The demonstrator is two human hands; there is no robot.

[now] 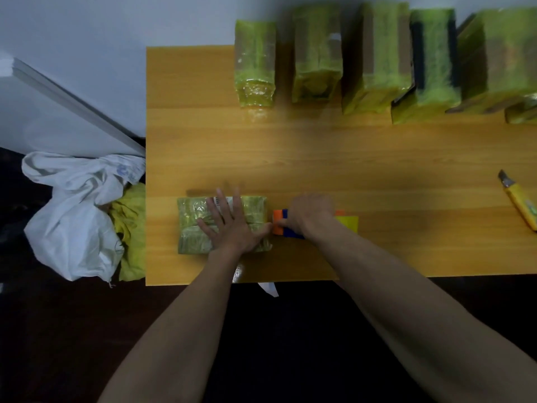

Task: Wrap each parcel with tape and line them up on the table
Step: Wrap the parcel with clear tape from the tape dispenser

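Lower centre of the frame, the left hand (229, 228) presses flat-fingered on the parcel (191, 225) while the right hand (309, 215) grips the tape dispenser (280, 225) just beside it.

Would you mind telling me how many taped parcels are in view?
7, possibly more beyond the frame: five in a back row, a partly cropped one at the right edge, one under the left hand.

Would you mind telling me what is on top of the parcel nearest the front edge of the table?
The left hand rests flat on the parcel, fingers spread. A barcode label peeks out between the fingers; the rest of it is covered by the hand.
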